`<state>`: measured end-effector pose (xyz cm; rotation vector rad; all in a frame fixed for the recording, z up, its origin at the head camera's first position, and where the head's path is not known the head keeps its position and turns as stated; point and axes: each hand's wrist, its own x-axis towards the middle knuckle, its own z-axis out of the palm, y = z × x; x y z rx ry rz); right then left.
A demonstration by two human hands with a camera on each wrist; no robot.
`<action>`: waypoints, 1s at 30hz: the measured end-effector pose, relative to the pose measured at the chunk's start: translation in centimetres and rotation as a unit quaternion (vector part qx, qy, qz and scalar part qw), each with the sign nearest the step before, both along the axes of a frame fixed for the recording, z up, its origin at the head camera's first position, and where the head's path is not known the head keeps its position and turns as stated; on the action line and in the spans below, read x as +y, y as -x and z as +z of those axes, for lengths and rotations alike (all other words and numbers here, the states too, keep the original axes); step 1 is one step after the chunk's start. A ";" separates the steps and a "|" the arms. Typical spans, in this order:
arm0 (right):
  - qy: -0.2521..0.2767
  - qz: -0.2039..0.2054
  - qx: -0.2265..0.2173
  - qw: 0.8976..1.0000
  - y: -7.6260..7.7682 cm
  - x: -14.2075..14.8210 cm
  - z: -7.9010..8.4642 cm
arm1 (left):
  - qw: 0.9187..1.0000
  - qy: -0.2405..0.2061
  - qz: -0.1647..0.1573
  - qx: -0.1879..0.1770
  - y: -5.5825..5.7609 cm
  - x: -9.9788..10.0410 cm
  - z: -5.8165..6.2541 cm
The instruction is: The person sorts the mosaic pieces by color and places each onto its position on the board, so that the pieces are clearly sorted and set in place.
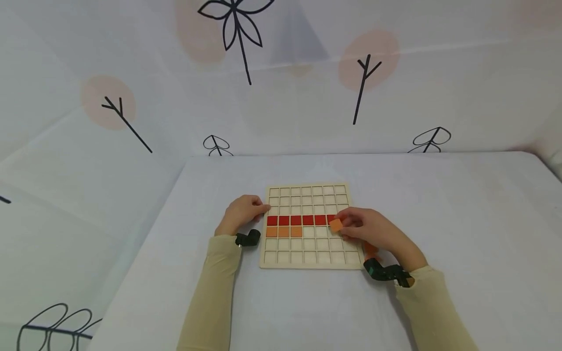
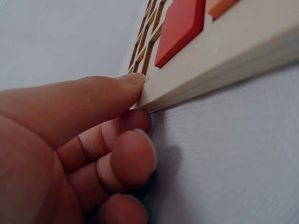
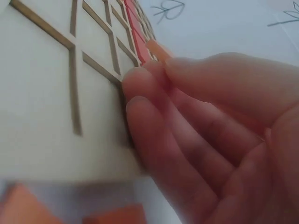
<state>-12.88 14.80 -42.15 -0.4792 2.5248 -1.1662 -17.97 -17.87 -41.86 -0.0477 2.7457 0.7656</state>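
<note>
A pale wooden grid board (image 1: 307, 266) lies flat on the white surface. One of its rows holds several red square tiles (image 1: 296, 221), and the row nearer me has three orange tiles (image 1: 284, 231) at its left end. My left hand (image 1: 243, 212) grips the board's left edge, its thumb on top of the frame in the left wrist view. Between thumb and finger, my right hand (image 1: 373, 226) pinches an orange square tile (image 1: 336, 225), held tilted over the right part of the board. The right hand partly hides the red row's right end.
Loose orange tiles (image 1: 371, 248) lie beside the board's right edge, partly hidden under the right wrist. Dark wrist-worn devices sit on both wrists. A printed cloth wall (image 1: 298, 107) rises behind and to the left of the table (image 1: 474, 219).
</note>
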 end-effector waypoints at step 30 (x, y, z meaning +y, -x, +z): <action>-0.022 -0.001 0.056 0.998 -0.6 -3.7 -0.1 | 1.000 -0.002 0.003 -0.019 -0.2 0.5 0.8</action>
